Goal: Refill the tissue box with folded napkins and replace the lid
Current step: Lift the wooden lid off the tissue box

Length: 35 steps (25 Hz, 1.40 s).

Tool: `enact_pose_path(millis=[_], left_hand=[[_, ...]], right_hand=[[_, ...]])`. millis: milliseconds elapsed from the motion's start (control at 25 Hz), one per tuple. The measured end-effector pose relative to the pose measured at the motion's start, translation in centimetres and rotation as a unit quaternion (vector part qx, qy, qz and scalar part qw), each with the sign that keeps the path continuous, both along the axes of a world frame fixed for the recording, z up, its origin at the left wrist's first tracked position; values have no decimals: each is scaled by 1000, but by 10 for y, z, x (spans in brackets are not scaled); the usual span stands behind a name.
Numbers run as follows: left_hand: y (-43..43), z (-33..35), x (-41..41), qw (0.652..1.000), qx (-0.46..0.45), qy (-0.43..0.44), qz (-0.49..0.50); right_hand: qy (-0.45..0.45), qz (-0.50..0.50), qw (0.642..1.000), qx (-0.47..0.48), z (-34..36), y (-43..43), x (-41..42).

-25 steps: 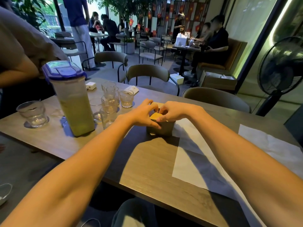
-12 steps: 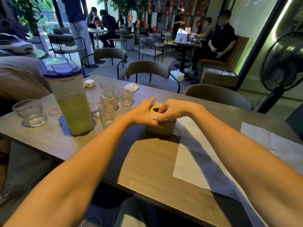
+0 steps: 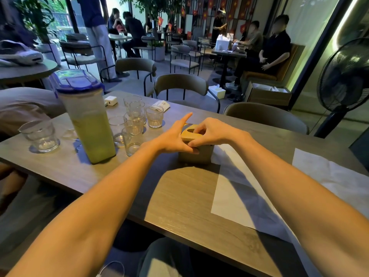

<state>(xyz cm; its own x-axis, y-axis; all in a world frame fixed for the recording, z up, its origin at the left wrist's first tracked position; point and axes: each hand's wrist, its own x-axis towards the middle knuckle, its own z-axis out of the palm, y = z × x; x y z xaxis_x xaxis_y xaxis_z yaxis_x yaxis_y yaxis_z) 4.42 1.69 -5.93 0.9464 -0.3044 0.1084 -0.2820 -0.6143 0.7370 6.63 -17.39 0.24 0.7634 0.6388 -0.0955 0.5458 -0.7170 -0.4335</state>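
Observation:
A small square tissue box [image 3: 199, 156] stands on the wooden table [image 3: 179, 196] in the middle of the view. Its yellowish wooden lid [image 3: 188, 133], with an oval slot, sits tilted on the box top. My right hand [image 3: 211, 132] pinches the lid's near and far edges from the right. My left hand [image 3: 175, 136] rests against the box's left side, thumb under the lid's corner and index finger pointing away. The box's inside is hidden. Two white unfolded napkins [image 3: 239, 196] [image 3: 335, 180] lie flat to the right.
A tall jug of green drink with a blue lid [image 3: 85, 116] and several glasses [image 3: 133, 124] stand left of the box. A lone glass [image 3: 40, 134] sits at the far left. Chairs [image 3: 265, 116] line the far side; a fan [image 3: 345, 76] stands right. Seated people fill the background.
The lid has come into fuller view with its slot showing, tilted on the box. My left index finger has lifted and straightened. The person at left has leaned away.

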Motion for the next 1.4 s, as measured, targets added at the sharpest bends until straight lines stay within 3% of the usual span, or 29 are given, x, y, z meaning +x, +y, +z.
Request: enact_pose_path(millis=[240, 400, 560, 720, 840, 920, 1200, 1400], left_hand=[[1, 2, -1, 1000, -20, 2, 2], [5, 11, -3, 1000, -2, -5, 1], [14, 19, -4, 999, 14, -8, 39], [8, 42, -29, 981, -179, -29, 73], [8, 52, -52, 943, -320, -30, 91], [15, 50, -66, 931, -346, -9, 115], [57, 14, -97, 972, -161, 122, 120], [69, -12, -99, 982, -38, 132, 131]], right_hand=[[-78, 7, 997, 20, 13, 1, 0], [-106, -9, 990, 90, 16, -7, -2], [-91, -55, 968, 228, 31, -13, -10], [-30, -69, 948, 309, 40, -12, -24], [27, -77, 952, 297, 36, -4, -37], [55, -72, 960, 266, 31, 2, -48], [75, -49, 989, 117, -8, 26, -77], [112, -41, 991, 65, -49, 43, -83]])
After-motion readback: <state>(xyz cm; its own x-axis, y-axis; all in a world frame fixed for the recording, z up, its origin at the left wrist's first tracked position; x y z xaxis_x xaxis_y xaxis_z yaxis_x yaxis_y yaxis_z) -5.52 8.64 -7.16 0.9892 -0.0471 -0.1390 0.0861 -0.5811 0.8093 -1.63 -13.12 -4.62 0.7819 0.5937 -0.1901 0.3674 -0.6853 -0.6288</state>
